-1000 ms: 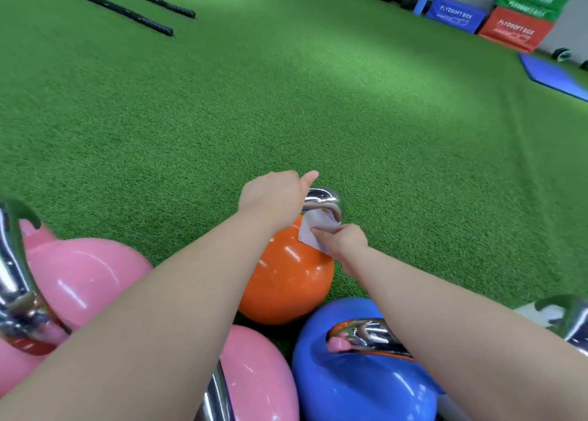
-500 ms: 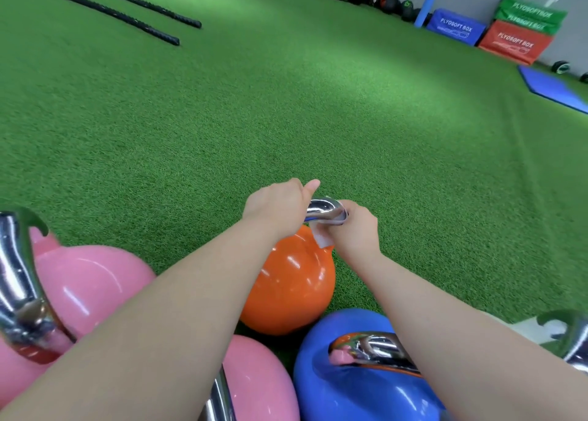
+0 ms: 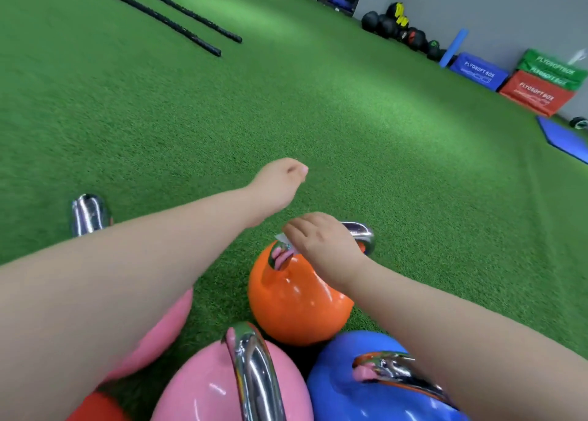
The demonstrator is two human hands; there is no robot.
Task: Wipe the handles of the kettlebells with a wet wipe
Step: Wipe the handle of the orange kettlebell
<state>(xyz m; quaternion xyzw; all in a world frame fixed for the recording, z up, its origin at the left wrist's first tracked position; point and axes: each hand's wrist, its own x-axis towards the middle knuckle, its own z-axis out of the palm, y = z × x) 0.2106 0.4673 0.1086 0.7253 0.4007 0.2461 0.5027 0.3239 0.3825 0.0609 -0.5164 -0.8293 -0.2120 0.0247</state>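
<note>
Fingers (image 3: 297,227) of the right hand (image 3: 321,245) curled down over the shiny handle (image 3: 362,234) of the orange kettlebell (image 3: 296,303). Wet wipe (image 3: 281,238) tucked under them, only a small white corner peeking out on the left side. Held like that to press the wipe tight on the metal and rub off the dirt. Probably partway through this one handle, near its top bend.

Fingers of the left hand (image 3: 280,179) curled into a loose fist, with nothing seen inside. Up in the air over the green grass mat (image 3: 381,166), apart from every kettlebell. No helping hand on the orange one, maybe because of its weight: heavy enough to sit steady on the mat alone.

Closer in, a pink kettlebell (image 3: 203,389) and a blue kettlebell (image 3: 337,395), side by side, touching or nearly touching the orange one. Shiny handles on both, pointing up, easy to reach. Bunched close, likely for wiping one after another without walking. Another pink ball (image 3: 173,319) half hidden behind the left arm, and one more shiny handle (image 3: 87,214) poking up past that arm. Hard to tell which handles are clean already.

Far off, two black ropes (image 3: 178,26) on the mat and soft boxes (image 3: 537,96) by the wall.
</note>
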